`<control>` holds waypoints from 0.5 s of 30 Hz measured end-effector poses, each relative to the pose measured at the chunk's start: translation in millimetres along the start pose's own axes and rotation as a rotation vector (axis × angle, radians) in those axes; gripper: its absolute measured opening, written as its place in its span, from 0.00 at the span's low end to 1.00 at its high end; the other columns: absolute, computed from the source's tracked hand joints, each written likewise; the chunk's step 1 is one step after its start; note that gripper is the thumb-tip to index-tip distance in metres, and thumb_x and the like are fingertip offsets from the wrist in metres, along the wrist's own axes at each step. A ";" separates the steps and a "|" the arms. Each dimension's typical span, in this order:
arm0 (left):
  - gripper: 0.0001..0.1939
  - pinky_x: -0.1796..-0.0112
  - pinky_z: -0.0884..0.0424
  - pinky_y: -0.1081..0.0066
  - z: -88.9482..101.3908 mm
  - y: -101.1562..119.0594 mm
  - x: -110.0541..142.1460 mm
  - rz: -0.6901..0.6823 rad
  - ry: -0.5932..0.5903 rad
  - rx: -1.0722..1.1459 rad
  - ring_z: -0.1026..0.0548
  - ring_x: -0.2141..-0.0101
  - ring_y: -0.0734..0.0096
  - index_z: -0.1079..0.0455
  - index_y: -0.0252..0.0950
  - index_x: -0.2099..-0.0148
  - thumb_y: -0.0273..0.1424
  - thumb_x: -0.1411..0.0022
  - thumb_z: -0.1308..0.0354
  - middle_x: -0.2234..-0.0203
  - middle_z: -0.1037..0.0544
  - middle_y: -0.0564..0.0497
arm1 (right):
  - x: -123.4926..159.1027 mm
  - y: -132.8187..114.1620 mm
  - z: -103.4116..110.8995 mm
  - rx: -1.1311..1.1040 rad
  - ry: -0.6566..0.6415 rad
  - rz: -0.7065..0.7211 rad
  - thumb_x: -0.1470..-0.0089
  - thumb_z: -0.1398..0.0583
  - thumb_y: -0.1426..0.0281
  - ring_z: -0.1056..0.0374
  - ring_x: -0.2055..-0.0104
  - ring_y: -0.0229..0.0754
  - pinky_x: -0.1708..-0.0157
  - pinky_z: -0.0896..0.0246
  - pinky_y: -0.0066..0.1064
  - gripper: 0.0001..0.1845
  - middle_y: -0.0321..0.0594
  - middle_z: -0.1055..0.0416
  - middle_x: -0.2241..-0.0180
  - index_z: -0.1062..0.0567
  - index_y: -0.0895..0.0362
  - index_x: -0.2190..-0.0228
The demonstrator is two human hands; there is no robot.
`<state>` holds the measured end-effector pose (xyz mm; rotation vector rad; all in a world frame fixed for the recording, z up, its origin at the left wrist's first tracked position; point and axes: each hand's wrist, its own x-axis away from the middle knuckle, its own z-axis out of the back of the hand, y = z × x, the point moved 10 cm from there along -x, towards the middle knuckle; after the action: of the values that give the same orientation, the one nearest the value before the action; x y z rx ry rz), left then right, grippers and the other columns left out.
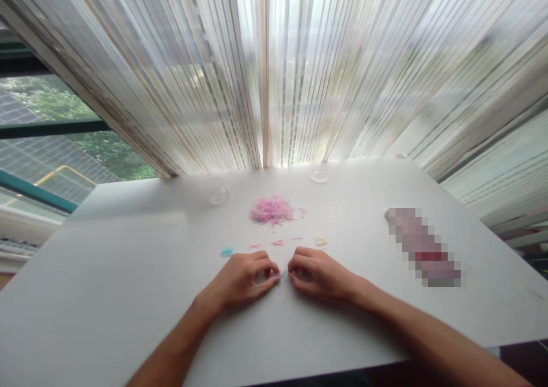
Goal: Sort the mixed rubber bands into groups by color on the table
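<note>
Low over the white table [111,295], my left hand [250,278] and my right hand [321,273] face each other. The fingers of each are pinched together on a small, pale, see-through scrap [283,274] that spans the gap between them. Its kind is too small to make out. Just beyond my fingers lies a loose row of bits: a teal piece [226,251], a pink piece [277,242], a smaller pink bit [254,245], a thin strip [297,238] and a pale yellow piece [321,240]. Behind the row is a heap of pink shredded strips [272,210].
A round clear container [217,192] stands at the back left, and a clear round dish or lid [319,175] at the back. To the right lies a long pixelated object [423,250]. Striped string curtains [265,79] hang along the table's far edge, with a window [64,119] at left.
</note>
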<state>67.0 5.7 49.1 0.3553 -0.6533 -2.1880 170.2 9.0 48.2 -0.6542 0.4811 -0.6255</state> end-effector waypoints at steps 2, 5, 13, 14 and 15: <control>0.06 0.67 0.33 0.73 -0.2 -0.3 -0.5 -0.003 0.011 0.009 0.26 0.68 0.71 0.24 0.40 0.58 0.31 0.35 0.42 0.67 0.22 0.52 | -0.6 1.4 -0.1 0.001 0.000 -0.002 0.46 0.41 0.77 0.37 0.69 0.37 0.68 0.40 0.27 0.05 0.38 0.31 0.68 0.26 0.57 0.67; 0.06 0.67 0.33 0.73 0.7 -0.8 -1.3 -0.002 0.027 0.019 0.26 0.69 0.72 0.23 0.40 0.59 0.31 0.35 0.42 0.69 0.22 0.52 | -1.2 4.2 -0.3 0.004 0.020 -0.003 0.47 0.41 0.77 0.37 0.69 0.37 0.67 0.39 0.27 0.05 0.38 0.31 0.68 0.26 0.57 0.68; 0.06 0.68 0.34 0.73 7.6 -4.0 -3.5 0.013 0.084 0.050 0.28 0.71 0.72 0.23 0.39 0.61 0.31 0.37 0.42 0.71 0.24 0.52 | -5.0 9.1 2.2 -0.023 0.090 0.009 0.49 0.40 0.77 0.37 0.71 0.36 0.68 0.39 0.27 0.05 0.37 0.31 0.70 0.26 0.58 0.68; 0.06 0.68 0.34 0.73 7.9 -4.7 -3.8 0.019 0.089 0.058 0.28 0.71 0.73 0.23 0.39 0.61 0.31 0.37 0.42 0.71 0.24 0.52 | -5.8 9.1 3.4 -0.028 0.091 0.008 0.49 0.40 0.77 0.37 0.71 0.36 0.68 0.39 0.26 0.05 0.37 0.32 0.70 0.25 0.58 0.68; 0.06 0.69 0.34 0.73 7.9 -5.2 -4.1 0.023 0.092 0.066 0.29 0.71 0.73 0.23 0.39 0.61 0.31 0.37 0.42 0.72 0.24 0.52 | -6.7 9.0 4.3 -0.032 0.085 0.007 0.48 0.40 0.77 0.37 0.71 0.36 0.69 0.39 0.26 0.05 0.37 0.32 0.70 0.25 0.58 0.68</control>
<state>62.8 14.3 52.9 0.4775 -0.6766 -2.1182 171.4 20.9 46.5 -0.6578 0.5727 -0.6422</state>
